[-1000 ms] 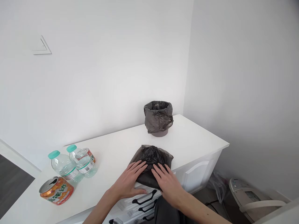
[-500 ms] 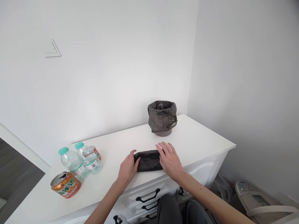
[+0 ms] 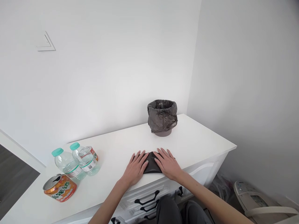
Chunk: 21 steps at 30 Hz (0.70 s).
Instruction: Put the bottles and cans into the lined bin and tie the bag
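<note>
A folded dark plastic bag (image 3: 152, 165) lies flat on the white cabinet top (image 3: 196, 143) near its front edge. My left hand (image 3: 136, 168) presses on the bag's left part with fingers stretched out flat. My right hand (image 3: 168, 163) lies flat on its right part, fingers spread. Only a small strip of the bag shows between the two hands. Behind them stands a small round bin lined with a dark bag (image 3: 162, 117).
Two clear water bottles with teal caps (image 3: 67, 163) (image 3: 85, 158) and an opened orange drink can (image 3: 59, 187) lying on its side sit at the left. Drawers with black handles (image 3: 148, 197) are below the front edge. A white appliance (image 3: 257, 199) stands on the floor at right.
The dark bag went from a loose spread sheet to a narrow roll to a small flat fold. Both hands came together and now press flat on it.
</note>
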Available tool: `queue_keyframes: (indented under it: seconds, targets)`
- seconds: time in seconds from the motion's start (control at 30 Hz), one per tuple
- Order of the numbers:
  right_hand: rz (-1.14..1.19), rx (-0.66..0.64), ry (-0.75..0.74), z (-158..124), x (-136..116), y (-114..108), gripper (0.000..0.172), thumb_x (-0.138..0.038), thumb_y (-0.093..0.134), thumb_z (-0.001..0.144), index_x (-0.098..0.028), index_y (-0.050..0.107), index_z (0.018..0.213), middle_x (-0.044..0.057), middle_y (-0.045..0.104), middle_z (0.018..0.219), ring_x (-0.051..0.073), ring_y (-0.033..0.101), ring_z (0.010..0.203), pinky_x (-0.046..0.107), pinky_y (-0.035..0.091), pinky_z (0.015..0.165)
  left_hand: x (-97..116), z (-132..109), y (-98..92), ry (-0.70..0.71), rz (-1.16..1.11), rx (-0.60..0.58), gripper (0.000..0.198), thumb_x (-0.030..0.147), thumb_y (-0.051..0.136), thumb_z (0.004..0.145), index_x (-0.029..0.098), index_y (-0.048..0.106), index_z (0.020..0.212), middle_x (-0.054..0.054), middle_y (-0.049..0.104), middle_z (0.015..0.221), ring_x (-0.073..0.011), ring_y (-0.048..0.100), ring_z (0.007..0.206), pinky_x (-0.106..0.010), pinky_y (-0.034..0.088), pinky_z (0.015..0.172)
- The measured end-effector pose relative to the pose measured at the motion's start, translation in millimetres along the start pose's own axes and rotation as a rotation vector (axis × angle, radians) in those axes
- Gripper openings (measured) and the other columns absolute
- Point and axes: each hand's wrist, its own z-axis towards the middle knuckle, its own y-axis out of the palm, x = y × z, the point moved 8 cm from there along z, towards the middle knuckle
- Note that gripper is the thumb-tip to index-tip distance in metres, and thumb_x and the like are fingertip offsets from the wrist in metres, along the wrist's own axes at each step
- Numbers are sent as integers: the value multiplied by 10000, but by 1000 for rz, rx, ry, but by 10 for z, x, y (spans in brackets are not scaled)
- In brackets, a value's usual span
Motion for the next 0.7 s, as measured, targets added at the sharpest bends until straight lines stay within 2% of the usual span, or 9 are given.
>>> queue_keyframes:
  seconds: [0.1, 0.2, 0.27, 0.37, 0.47, 0.6, 0.7]
  targets:
    - [20, -2, -1, -7, 2, 4, 577, -465, 166, 1101, -262, 404, 1586, 50, 364, 1665, 271, 275, 1558, 545, 199, 1272, 2, -1, 21, -5, -3, -7, 556, 448, 278, 1086, 380, 194, 1631, -9, 303, 1697, -262, 270, 1571, -568, 256, 1264]
    - [66, -4, 20, -4, 90, -65, 550, -456, 249, 1086, -251, 453, 1553, 67, 436, 1623, 266, 353, 1519, 491, 275, 1247, -5, -73, 0, 15, -7, -13, 554, 452, 302, 1082, 398, 204, 1625, 8, 288, 1701, -256, 240, 1579, -548, 245, 1276]
    - [95, 8, 125, -13, 273, -154, 536, -473, 357, 1049, -210, 539, 1479, 124, 530, 1532, 298, 467, 1427, 464, 379, 1172, -75, -193, -39, 17, -12, -7, 561, 447, 311, 1081, 395, 194, 1627, 11, 285, 1702, -247, 231, 1581, -532, 238, 1283]
    - [130, -18, 307, -58, 557, -259, 471, -510, 547, 943, -185, 684, 1254, 173, 629, 1333, 338, 587, 1238, 448, 482, 1018, -309, -447, -123, -57, -22, 40, 569, 425, 310, 1084, 362, 187, 1636, -3, 303, 1698, -231, 237, 1579, -523, 232, 1289]
    - [197, -109, 311, -64, 591, -290, 343, -435, 686, 834, -199, 713, 1080, 138, 671, 1196, 309, 630, 1109, 396, 498, 918, -537, -668, -182, -160, -41, 89, 551, 413, 305, 1084, 327, 256, 1627, -18, 363, 1674, -223, 265, 1571, -515, 260, 1283]
    - [383, -204, 277, 0, 545, -310, 248, -326, 668, 841, -237, 658, 1072, 21, 730, 895, 221, 670, 846, 310, 479, 754, -603, -756, -202, -213, -69, 103, 523, 416, 313, 1081, 298, 357, 1589, -25, 401, 1657, -220, 283, 1564, -507, 278, 1281]
    - [443, -146, 350, 88, 817, -435, 316, -308, 686, 842, -243, 626, 1145, 29, 761, 946, 215, 695, 863, 295, 489, 751, -582, -743, -209, -240, -72, 101, 518, 432, 334, 1075, 276, 398, 1565, -35, 424, 1644, -225, 296, 1560, -510, 284, 1280]
